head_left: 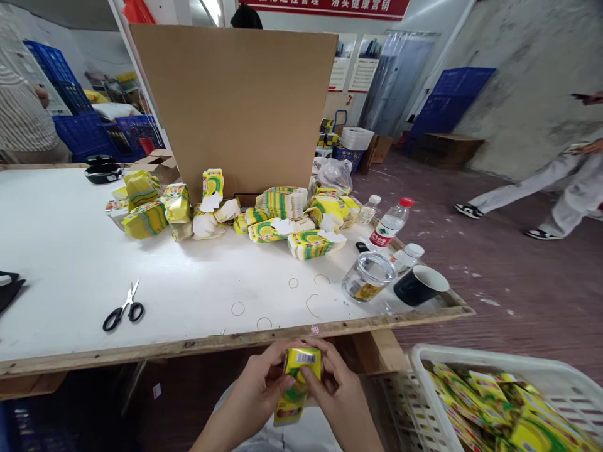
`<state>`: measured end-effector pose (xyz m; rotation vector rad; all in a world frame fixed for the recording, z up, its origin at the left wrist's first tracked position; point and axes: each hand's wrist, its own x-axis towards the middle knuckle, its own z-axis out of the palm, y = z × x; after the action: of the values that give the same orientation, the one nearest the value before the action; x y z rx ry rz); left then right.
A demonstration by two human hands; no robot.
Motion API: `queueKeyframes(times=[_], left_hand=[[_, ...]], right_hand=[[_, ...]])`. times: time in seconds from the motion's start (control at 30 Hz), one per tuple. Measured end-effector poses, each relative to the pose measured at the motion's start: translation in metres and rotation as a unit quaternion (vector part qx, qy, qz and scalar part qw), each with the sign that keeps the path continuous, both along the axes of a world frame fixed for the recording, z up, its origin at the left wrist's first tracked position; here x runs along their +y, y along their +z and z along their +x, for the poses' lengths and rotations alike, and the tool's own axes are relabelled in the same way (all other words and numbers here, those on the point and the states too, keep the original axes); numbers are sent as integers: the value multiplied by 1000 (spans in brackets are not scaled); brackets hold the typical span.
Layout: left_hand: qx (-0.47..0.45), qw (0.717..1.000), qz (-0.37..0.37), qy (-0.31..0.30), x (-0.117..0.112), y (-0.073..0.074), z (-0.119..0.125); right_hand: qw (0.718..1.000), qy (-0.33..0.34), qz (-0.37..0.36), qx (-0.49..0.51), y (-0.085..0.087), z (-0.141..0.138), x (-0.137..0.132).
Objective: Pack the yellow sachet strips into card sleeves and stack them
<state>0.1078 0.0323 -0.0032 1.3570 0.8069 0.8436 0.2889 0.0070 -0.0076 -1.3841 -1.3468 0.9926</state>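
Note:
Close to my body, just in front of the table's near edge, both hands hold a small yellow and green carton (298, 384) with a barcode showing at its top end. My left hand (259, 383) grips its left side, thumb lying across the front. On the right side, my right hand (335, 384) has its fingers around the edge and its thumb pressed on the front below the barcode. Bundles of similar flat cartons (313, 243) lie across the table's far part. A white plastic basket (419, 364) at the lower right holds many yellow-green packs.
Black-handled scissors (124, 307) and several rubber bands (238, 308) lie on the white table (188, 295). A clear jar (368, 276), a dark mug (419, 285) and a red-capped bottle (390, 225) stand at the right edge. A tall cardboard sheet (235, 107) rises behind. A person walks at the right.

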Motion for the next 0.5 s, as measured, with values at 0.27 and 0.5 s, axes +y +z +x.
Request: queueKeyframes(times=[0.27,0.5], left_hand=[[-36,997,-66,-6,1,-2,-2],[-50,996,-77,7,2,-4,-1]], right_hand=[[995,-23,11,-99,-11,-4,2],[998,-9,-20,-63,-10,1,4]])
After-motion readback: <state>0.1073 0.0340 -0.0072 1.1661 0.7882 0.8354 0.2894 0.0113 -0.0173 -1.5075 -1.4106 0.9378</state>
